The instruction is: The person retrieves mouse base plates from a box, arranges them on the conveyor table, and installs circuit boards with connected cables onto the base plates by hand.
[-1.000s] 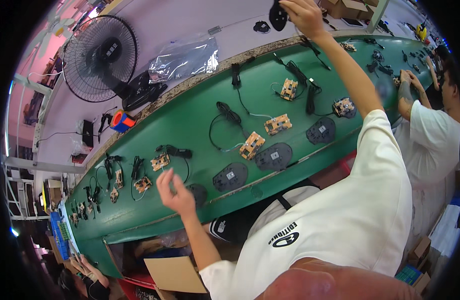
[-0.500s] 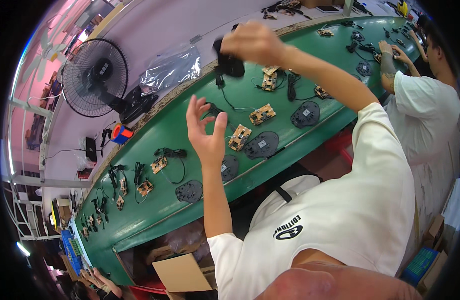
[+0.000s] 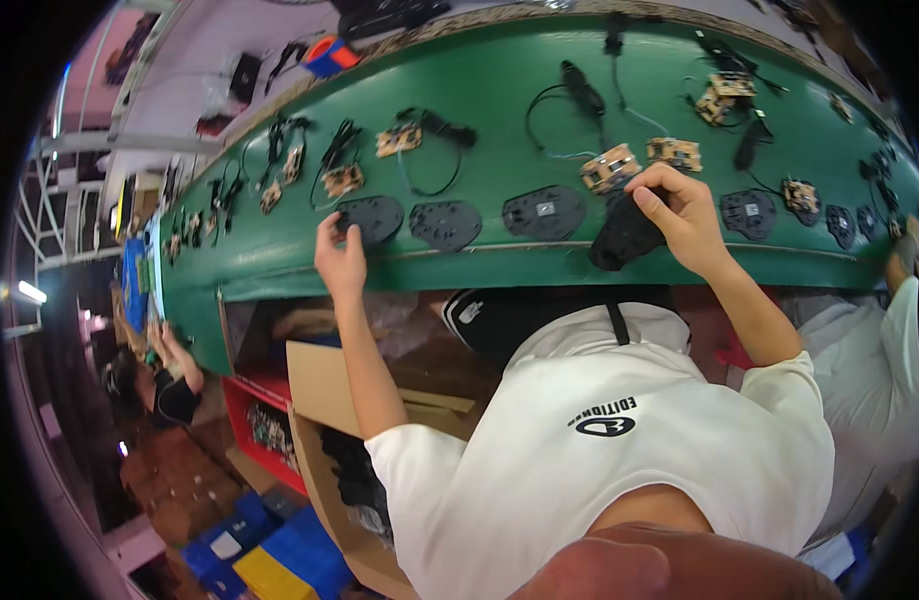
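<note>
My right hand (image 3: 682, 215) grips a dark, rounded mouse base shell (image 3: 619, 238), tilted above the near edge of the green bench, thumb on top. My left hand (image 3: 341, 258) has its thumb and fingers at the left end of another black mouse base shell (image 3: 375, 219), which lies at the bench edge. Two more black shells lie between the hands, one with a small pale square (image 3: 546, 209). Beyond the right hand's shell sits a tan circuit board (image 3: 609, 169), partly beside a second board (image 3: 673, 153).
The green bench (image 3: 499, 265) curves across the view, bearing several boards with black cables. A blue and orange tape roll (image 3: 330, 56) stands by its far edge. Below is an open cardboard box (image 3: 324, 385) of black parts and a red bin (image 3: 241, 405). Other people work at both ends.
My right hand has come down from the far edge to the near edge with a dark piece. My left hand, earlier raised with fingers apart, has lowered to a shell. The view has turned left.
</note>
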`<state>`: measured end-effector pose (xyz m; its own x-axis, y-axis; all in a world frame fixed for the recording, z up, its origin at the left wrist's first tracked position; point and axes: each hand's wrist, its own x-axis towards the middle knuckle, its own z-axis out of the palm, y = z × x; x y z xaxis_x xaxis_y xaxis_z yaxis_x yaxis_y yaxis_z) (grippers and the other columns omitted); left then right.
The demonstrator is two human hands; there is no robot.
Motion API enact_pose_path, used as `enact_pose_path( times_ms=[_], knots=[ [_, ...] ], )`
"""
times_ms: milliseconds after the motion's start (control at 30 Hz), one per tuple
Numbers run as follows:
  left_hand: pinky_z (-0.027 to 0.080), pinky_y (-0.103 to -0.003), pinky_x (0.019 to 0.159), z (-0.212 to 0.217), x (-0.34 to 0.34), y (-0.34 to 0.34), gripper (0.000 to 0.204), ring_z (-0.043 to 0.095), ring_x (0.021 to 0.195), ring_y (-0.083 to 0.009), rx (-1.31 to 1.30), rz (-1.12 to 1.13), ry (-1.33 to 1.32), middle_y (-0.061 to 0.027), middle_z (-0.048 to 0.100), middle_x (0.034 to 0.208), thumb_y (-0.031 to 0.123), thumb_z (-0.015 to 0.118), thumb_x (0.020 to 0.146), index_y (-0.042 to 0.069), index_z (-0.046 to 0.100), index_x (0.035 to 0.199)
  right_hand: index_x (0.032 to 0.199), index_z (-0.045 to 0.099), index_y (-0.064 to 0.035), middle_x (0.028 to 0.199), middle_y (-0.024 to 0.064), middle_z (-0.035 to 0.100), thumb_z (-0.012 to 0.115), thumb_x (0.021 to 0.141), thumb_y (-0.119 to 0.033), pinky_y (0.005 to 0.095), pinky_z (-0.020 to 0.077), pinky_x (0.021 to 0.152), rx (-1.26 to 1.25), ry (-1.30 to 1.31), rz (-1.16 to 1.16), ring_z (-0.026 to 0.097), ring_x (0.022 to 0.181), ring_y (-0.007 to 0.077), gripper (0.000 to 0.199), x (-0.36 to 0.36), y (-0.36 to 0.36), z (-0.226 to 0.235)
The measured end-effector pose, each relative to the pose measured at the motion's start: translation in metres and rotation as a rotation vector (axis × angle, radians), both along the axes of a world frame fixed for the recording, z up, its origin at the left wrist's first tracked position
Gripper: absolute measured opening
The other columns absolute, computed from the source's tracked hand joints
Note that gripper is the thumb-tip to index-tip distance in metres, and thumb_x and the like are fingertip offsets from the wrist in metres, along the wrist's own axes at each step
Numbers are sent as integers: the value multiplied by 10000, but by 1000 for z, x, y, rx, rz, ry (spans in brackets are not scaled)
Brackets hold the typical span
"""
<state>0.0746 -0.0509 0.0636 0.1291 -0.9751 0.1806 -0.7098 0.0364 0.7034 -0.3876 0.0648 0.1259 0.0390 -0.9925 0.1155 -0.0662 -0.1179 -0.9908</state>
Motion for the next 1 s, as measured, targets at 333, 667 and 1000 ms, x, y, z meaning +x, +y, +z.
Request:
enact_pose_path(
  times_ms=[333, 667, 1000],
  knots=[
    [532, -318, 828, 48, -122, 60, 414, 619, 1027, -182, 179, -417, 733, -130, 620, 1224, 179, 663, 961, -1, 560, 1320, 1014, 552, -22, 747, -23, 581, 607, 1007, -171, 224, 407, 547, 119, -268, -65, 502, 641, 23, 159, 102, -54, -15],
    [517, -329, 864, 18, 70, 8, 387, 605, 1089, -191, -27, 152, 749, -105, 597, 1278, 213, 480, 1066, 23, 530, 1400, 1143, 626, -20, 1023, 81, 694, 713, 895, -234, 320, 533, 737, -223, 556, -564, 650, 859, 138, 338, -112, -65, 1],
    [475, -421, 972, -74, 137, -33, 348, 630, 1109, -365, -76, 374, -267, -212, 671, 1209, 182, 502, 989, -27, 661, 1217, 937, 744, -26, 849, 154, 716, 660, 887, -556, 417, 532, 750, 115, 783, -385, 684, 789, 315, 539, -238, -142, -18]
  ],
)
